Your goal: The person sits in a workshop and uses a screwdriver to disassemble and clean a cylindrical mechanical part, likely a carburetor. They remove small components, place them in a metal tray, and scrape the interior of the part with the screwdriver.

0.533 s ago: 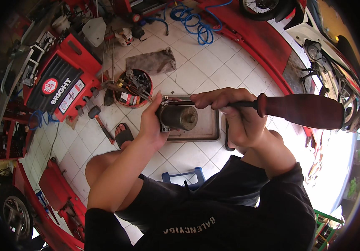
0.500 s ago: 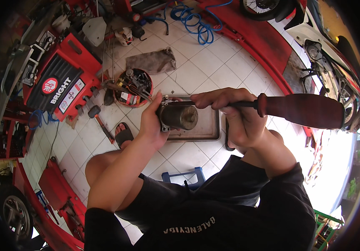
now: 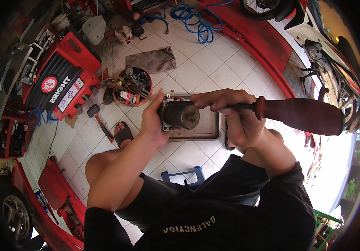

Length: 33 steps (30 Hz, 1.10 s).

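My left hand is wrapped around the flanged end of a dark cylindrical metal part, holding it in front of me with its rounded end to the right. My right hand grips the shaft of a large screwdriver. Its dark red handle sticks out to the right. The shaft runs leftward under my outstretched index finger, whose tip is by the top of the metal part. My fingers hide the screwdriver's tip, so whether it touches the part I cannot tell. Below the part, a shallow metal tray lies on the floor.
A round red tub of tools stands beyond my left hand, with a grey rag behind it. A hammer lies near my left sandal. Left stands a red machine; a blue stool is between my legs. A motorcycle is far right.
The screwdriver's handle has tipped slightly, its right end now a little lower. The metal part has turned slightly in my left hand. Both hands keep their grip.
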### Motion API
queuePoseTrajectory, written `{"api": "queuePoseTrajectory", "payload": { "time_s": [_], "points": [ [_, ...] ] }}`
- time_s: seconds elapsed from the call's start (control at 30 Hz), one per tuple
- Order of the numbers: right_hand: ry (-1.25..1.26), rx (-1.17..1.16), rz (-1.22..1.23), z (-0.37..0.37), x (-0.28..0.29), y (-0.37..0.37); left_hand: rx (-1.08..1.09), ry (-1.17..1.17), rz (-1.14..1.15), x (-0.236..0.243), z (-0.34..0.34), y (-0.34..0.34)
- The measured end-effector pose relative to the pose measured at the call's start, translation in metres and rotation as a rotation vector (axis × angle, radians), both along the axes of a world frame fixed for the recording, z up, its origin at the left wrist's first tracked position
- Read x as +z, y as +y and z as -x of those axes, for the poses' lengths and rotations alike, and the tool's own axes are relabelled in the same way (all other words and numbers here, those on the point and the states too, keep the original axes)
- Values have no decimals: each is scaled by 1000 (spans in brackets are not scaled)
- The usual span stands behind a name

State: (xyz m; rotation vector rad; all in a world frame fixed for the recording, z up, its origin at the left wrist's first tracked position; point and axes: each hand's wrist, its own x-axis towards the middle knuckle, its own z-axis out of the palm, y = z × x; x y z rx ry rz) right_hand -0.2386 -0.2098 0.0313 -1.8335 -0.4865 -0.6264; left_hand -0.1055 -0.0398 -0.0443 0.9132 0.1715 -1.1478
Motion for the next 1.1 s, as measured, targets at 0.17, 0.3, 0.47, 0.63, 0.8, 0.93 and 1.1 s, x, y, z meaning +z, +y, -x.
{"api": "queuePoseTrajectory", "payload": {
  "time_s": [0.17, 0.3, 0.47, 0.63, 0.8, 0.93, 1.1],
  "points": [
    [5, 5, -14, 5, 1, 4, -10, -5, 4, -1, 5, 4],
    [17, 5, -9, 7, 1, 4, -16, 2, 6, -2, 5, 4],
    [61, 1, 3, 7, 3, 3, -23, -33, 8, -3, 3, 1],
    [67, -14, 27, 8, 4, 4, -36, -92, 20, -7, 3, 1],
    [192, -209, 116, 19, 5, 2, -23, -51, 13, -8, 7, -2],
    [186, -324, 168, 16, 7, 1, -57, -10, 2, -5, 10, -1],
    [196, -255, -135, 7, 13, 19, -64, 51, -44, -4, 11, 1]
  ]
}}
